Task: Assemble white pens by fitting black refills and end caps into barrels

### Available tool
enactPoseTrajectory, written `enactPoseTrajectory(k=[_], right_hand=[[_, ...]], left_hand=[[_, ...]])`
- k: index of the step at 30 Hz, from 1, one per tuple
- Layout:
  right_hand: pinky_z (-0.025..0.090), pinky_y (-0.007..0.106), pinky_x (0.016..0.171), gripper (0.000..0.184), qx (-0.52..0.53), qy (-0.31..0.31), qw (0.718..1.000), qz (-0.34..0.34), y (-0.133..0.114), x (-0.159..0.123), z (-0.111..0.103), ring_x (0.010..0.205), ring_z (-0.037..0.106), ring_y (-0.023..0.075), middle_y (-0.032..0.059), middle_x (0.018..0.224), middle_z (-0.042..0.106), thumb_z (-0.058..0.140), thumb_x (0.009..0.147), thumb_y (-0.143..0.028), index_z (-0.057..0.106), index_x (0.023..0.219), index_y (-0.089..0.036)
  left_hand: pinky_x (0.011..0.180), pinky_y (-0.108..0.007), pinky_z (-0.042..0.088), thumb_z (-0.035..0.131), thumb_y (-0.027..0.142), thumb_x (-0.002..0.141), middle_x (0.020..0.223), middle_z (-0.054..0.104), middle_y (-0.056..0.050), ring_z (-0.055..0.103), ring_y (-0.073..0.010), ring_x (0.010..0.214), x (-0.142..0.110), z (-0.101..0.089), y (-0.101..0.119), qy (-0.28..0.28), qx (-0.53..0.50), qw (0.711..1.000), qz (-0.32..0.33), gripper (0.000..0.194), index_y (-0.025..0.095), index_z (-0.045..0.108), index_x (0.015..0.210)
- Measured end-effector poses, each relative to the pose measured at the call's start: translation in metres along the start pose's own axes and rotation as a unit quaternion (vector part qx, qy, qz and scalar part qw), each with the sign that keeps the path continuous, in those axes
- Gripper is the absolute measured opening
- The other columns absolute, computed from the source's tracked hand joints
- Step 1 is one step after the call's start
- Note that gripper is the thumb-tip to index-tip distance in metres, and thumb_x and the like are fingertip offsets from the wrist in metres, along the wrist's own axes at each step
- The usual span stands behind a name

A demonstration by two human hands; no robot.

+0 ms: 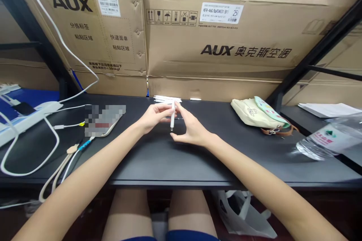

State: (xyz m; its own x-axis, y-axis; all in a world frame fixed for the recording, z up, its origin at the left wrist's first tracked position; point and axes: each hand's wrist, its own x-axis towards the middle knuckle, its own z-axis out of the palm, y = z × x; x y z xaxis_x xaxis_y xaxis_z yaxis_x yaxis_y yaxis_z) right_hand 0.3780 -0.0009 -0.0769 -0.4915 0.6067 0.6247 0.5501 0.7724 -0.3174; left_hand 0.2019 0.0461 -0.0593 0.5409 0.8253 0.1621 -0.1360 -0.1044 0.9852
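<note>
White stick (172, 118), upright, pinched between left fingers (164, 108), right fingers (181, 112)

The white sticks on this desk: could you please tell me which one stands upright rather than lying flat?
The white stick held upright between the left hand and right hand; the others lie flat behind them.

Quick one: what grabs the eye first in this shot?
First, the two bare hands at the middle of the black desk, the left hand and right hand, with a white pen-like stick upright at their fingertips. Just behind lies a pile of similar white sticks, and large cardboard AUX cartons fill the background.
</note>
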Motion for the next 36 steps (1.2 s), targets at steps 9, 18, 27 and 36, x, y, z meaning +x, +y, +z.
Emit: enactPoseTrajectory(k=[9,18,27,36], right_hand=[[0.042,0.047,0.097,0.100,-0.024,0.040,0.999,0.007,-0.001,0.000,0.003,0.111,0.054,0.0304,0.0161,0.132,0.048,0.071,0.068,-0.043,0.013,0.145,-0.019],[0.044,0.042,0.097,0.075,0.027,0.057,0.998,-0.013,-0.007,0.000,0.004,0.110,0.055,0.0247,0.0118,0.126,0.053,0.063,0.076,-0.031,0.027,0.141,-0.022],[0.044,0.047,0.089,0.012,-0.066,-0.007,0.986,0.151,0.060,-0.003,0.014,0.099,0.056,0.0255,0.0102,0.107,0.061,0.064,0.076,-0.026,0.068,0.086,-0.020],[0.051,0.038,0.072,0.016,0.190,0.112,0.949,0.227,0.059,0.005,-0.005,0.070,0.061,0.0186,0.0041,0.072,0.066,0.063,0.075,-0.034,0.062,0.074,-0.018]], left_hand=[[0.081,-0.035,0.051,0.074,0.037,0.067,0.098,0.069,-0.009,0.063,-0.0223,0.095,-0.001,0.003,0.006,0.014,-0.020,1.000,0.004,0.032,0.017,0.071,0.092],[0.077,-0.032,0.051,0.073,0.037,0.069,0.094,0.070,-0.009,0.064,-0.0225,0.093,0.000,-0.002,0.011,0.020,-0.041,0.999,0.026,0.032,0.015,0.070,0.093],[0.072,-0.032,0.052,0.077,0.035,0.062,0.089,0.068,-0.007,0.063,-0.0187,0.085,0.004,-0.004,0.006,0.077,-0.060,0.995,0.001,0.031,0.014,0.069,0.084],[0.068,-0.032,0.052,0.079,0.035,0.059,0.086,0.065,-0.005,0.062,-0.0171,0.078,0.001,-0.002,0.004,0.051,0.012,0.998,-0.033,0.039,0.015,0.067,0.092]])
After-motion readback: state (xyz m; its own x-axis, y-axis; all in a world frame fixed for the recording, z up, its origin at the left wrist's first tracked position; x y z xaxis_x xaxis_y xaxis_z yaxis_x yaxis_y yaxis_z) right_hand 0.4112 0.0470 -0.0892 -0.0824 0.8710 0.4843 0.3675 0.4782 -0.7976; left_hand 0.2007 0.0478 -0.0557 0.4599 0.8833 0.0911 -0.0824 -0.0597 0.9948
